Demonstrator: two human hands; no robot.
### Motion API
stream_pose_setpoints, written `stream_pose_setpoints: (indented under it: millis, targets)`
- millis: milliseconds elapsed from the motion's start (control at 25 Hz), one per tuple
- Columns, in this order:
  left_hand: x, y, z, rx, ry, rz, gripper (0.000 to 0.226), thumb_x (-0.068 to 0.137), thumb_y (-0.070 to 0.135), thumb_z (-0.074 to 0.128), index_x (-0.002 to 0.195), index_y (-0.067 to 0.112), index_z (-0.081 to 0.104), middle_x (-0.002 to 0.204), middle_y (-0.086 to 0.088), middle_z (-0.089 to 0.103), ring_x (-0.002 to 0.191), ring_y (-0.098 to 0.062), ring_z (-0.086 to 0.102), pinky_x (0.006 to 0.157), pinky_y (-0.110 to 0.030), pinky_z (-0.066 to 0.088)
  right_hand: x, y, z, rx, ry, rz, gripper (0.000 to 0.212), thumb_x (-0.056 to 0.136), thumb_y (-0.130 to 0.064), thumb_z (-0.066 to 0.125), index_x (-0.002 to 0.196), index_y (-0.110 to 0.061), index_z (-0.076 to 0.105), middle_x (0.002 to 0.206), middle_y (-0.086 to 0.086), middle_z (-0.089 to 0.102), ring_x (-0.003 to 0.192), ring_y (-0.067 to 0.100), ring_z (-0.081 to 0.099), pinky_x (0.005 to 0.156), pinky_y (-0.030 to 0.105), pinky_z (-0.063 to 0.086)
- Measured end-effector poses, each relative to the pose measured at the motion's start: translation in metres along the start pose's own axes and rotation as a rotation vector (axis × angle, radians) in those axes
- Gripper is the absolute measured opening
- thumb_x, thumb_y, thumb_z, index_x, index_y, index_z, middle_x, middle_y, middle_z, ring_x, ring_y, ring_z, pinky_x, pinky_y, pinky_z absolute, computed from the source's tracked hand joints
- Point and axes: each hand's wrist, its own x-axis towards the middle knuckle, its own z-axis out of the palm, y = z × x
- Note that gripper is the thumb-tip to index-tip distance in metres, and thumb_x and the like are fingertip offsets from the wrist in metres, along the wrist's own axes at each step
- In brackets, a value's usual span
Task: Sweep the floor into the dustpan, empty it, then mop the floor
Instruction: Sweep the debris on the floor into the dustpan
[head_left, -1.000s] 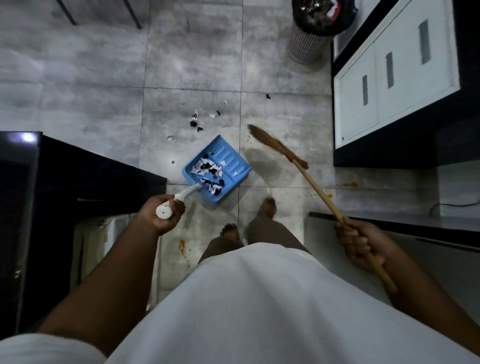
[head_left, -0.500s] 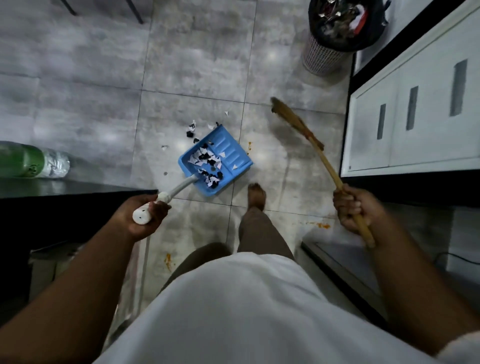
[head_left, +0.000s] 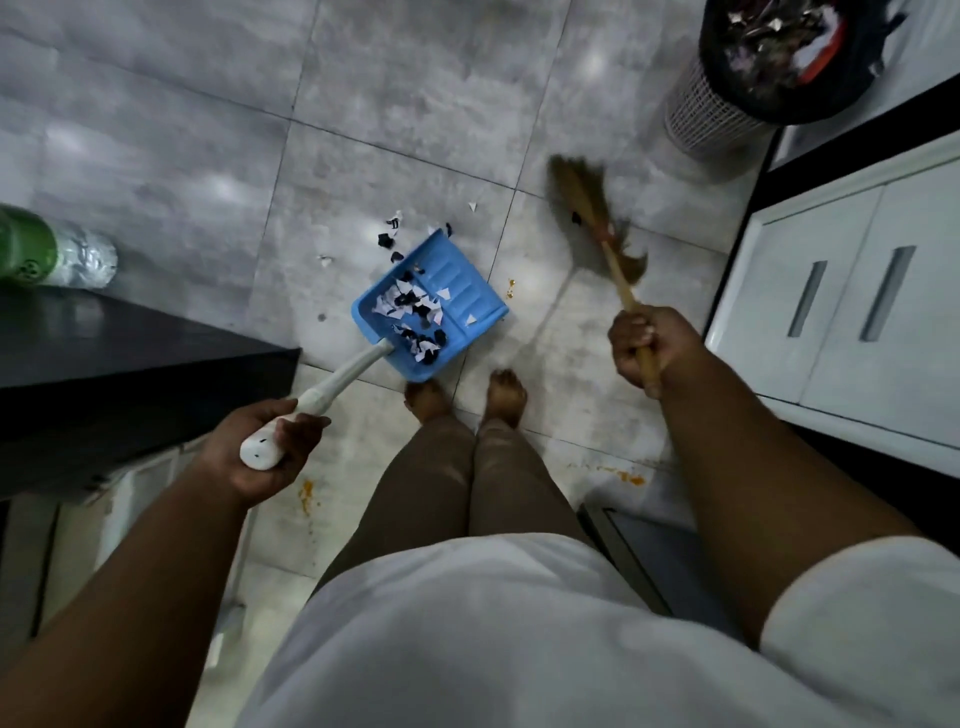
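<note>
**Ana:** Head view, starting at the left: why does the left hand sit so far back on the dustpan?

**Ben:** Its fingers are clenched around the end of the white handle, so the person can stand upright while the blue tray reaches the floor ahead of the bare feet. The tray's open edge points away and up-left, toward the loose paper scraps lying just beyond it. It already carries a heap of black and white bits.

**Ana:** And further right?

**Ben:** The right hand has its fingers wrapped tight on the wooden stick of the broom. The bristles are blurred, near the floor, to the right of the tray. I judge that the broom is placed to pull the last scraps in.

**Ana:** The bin?

**Ben:** Top right, full and well apart from the tray. Emptying is not yet done.

**Ana:** What differs from half a second ago?

**Ben:** Both feet now stand together behind the tray, where only one showed. The broom head is lower and closer to the tray, now smeared by motion. The right hand grips nearer the bristles. The tray's load looks unchanged.
</note>
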Motion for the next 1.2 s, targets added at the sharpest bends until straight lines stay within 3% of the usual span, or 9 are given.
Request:
stream_pose_setpoints:
  millis: [120,240,440,480,600,720,800,1040,1200]
  targets:
    - [0.002,0.009,-0.007,-0.059,-0.007,-0.027,0.088,0.038,-0.004,0.084,0.118,-0.004,0.047,0.06,-0.002,0.049,0.037,-0.005,0.048,0.036,-0.009,0.042,0.006,0.029,0.039,-0.08,-0.05,0.047,0.037,0.103,-0.023,0.033,0.066,-0.015,0.034,0.042,-0.006,0.032,0.026,0.004,0.03,0.031,0.009,0.02]
    - [0.001,0.018,-0.015,-0.092,-0.025,-0.01,0.094,0.032,-0.006,0.087,0.117,-0.004,0.048,0.059,-0.002,0.05,0.037,-0.004,0.048,0.035,-0.011,0.043,0.001,0.043,0.065,-0.171,-0.077,0.097,0.036,0.103,-0.026,0.035,0.069,-0.015,0.036,0.043,-0.007,0.032,0.026,0.004,0.029,0.029,0.01,0.02]
    - [-0.001,0.028,-0.042,-0.213,0.046,0.001,0.047,0.085,0.017,0.056,0.126,-0.001,0.043,0.059,-0.004,0.051,0.038,-0.005,0.05,0.035,-0.013,0.044,-0.026,0.041,0.081,-0.361,-0.068,0.078,0.039,0.102,-0.031,0.036,0.067,-0.015,0.04,0.043,-0.009,0.033,0.025,0.004,0.031,0.026,0.011,0.023]
    - [-0.003,0.027,-0.049,-0.227,0.036,0.0,0.049,0.081,0.015,0.062,0.124,-0.001,0.044,0.059,-0.004,0.051,0.038,-0.005,0.05,0.035,-0.013,0.044,-0.026,0.038,0.085,-0.389,-0.047,0.06,0.039,0.102,-0.031,0.035,0.068,-0.015,0.041,0.043,-0.009,0.034,0.026,0.004,0.031,0.026,0.012,0.023]
    - [-0.007,0.023,-0.071,-0.225,-0.042,-0.012,0.078,0.041,-0.005,0.086,0.11,-0.002,0.05,0.06,-0.004,0.052,0.039,-0.006,0.051,0.034,-0.014,0.045,-0.007,0.036,0.106,-0.402,0.013,0.013,0.037,0.103,-0.029,0.035,0.069,-0.016,0.039,0.043,-0.007,0.035,0.026,0.005,0.031,0.028,0.012,0.025]
    - [-0.005,0.019,-0.092,-0.268,-0.033,-0.026,0.047,0.064,0.006,0.068,0.107,-0.001,0.049,0.061,-0.002,0.051,0.04,-0.005,0.051,0.035,-0.012,0.044,0.023,0.054,0.124,-0.348,0.043,0.046,0.038,0.104,-0.026,0.034,0.067,-0.016,0.036,0.043,-0.007,0.035,0.027,0.004,0.032,0.031,0.012,0.026]
    - [-0.005,0.016,-0.104,-0.302,-0.031,-0.04,0.042,0.066,0.01,0.063,0.104,-0.002,0.049,0.061,-0.001,0.051,0.04,-0.004,0.05,0.037,-0.01,0.043,0.037,0.078,0.131,-0.331,0.057,0.095,0.038,0.103,-0.026,0.034,0.067,-0.015,0.035,0.043,-0.006,0.034,0.026,0.004,0.031,0.03,0.012,0.024]
    - [-0.016,0.008,-0.123,-0.356,-0.118,-0.016,0.079,0.031,-0.009,0.087,0.1,-0.005,0.051,0.059,-0.004,0.051,0.038,-0.007,0.05,0.033,-0.014,0.043,0.025,0.132,0.147,-0.452,0.024,0.226,0.039,0.103,-0.027,0.035,0.066,-0.015,0.036,0.041,-0.007,0.033,0.024,0.005,0.029,0.026,0.012,0.022]
    - [-0.015,0.003,-0.134,-0.417,-0.088,-0.025,0.027,0.074,0.01,0.058,0.098,0.0,0.049,0.059,-0.002,0.051,0.037,-0.008,0.049,0.035,-0.012,0.043,0.004,0.126,0.178,-0.615,0.018,0.226,0.038,0.103,-0.028,0.036,0.069,-0.012,0.043,0.042,-0.008,0.033,0.025,0.004,0.03,0.024,0.011,0.02]
